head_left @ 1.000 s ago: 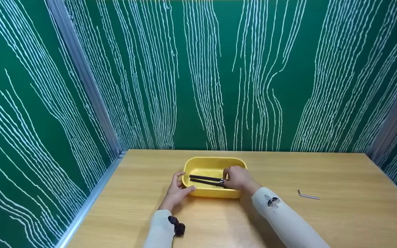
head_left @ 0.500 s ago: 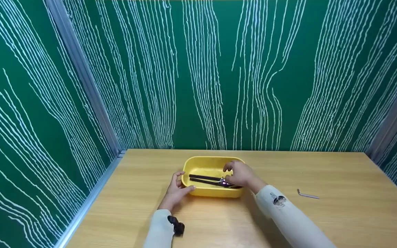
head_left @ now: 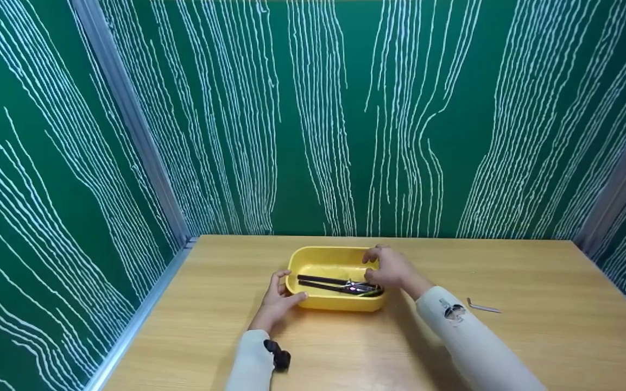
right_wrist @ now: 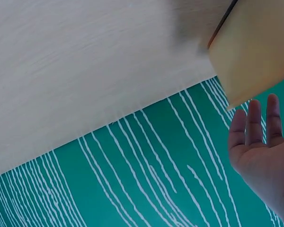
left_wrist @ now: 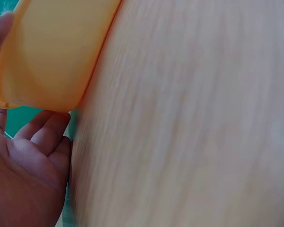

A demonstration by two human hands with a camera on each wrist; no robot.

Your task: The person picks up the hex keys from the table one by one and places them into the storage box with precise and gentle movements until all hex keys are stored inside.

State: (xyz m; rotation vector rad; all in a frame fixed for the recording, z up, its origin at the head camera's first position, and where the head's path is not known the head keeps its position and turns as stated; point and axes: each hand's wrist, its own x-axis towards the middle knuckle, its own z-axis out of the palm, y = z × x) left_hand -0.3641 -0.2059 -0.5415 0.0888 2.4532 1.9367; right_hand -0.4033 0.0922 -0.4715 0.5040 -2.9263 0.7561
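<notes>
A yellow plastic tub (head_left: pixel 340 304) stands on the wooden table. My left hand (head_left: pixel 279 303) grips its left end, thumb on the front rim and fingers around the end wall. Inside lies a tool with two long dark handles (head_left: pixel 321 287) pointing left; its shiny metal part lies to the right, and its exact kind is unclear. Something dark with a greenish streak (head_left: pixel 371 293) lies by the tub's right end. My right hand (head_left: pixel 394 269) hovers over that end with loosely bent fingers, holding nothing. In the right wrist view its fingers (right_wrist: pixel 273 118) extend beside the tub.
An L-shaped hex key (head_left: pixel 484 308) lies on the table (head_left: pixel 551 336) to the right of the tub. Green walls (head_left: pixel 313 119) with white wavy lines rise behind and on the sides, with metal posts (head_left: pixel 133 119) at the corners.
My right hand has let go of the dark-handled tool in the tub and moved up and right, uncovering the tool's metal part. The left hand keeps its hold on the tub.
</notes>
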